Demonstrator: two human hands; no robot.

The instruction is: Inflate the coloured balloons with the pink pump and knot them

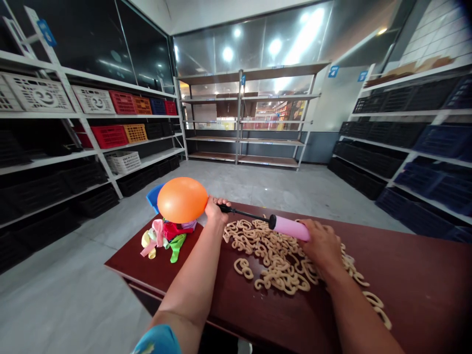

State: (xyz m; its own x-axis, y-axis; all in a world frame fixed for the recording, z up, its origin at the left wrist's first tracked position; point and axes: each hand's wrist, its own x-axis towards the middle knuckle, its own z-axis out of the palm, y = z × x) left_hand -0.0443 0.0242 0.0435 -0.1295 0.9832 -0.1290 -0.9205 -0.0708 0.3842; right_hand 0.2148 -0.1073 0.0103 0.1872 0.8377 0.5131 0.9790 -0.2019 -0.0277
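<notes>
An inflated orange balloon (pixel 183 200) is at the left, above the table. My left hand (pixel 217 209) is closed around the balloon's neck and the black end of a hand pump. The pump's black rod shows between that end and the pink barrel of the balloon pump (pixel 291 228). My right hand (pixel 322 245) is wrapped around the far end of the barrel. Below the balloon lies a pile of limp balloons (pixel 178 247) in pink, green, red, yellow and purple. Many beige curled pieces (pixel 280 275) are spread over the table beneath the pump; what they are I cannot tell.
The dark red table (pixel 413 275) reaches to the right. Part of a blue chair (pixel 155 196) shows behind the balloon. Shelves with crates (pixel 123 161) line the left, and shelves with dark crates (pixel 372 152) the right. A rack (pixel 239 142) stands at the back on grey floor.
</notes>
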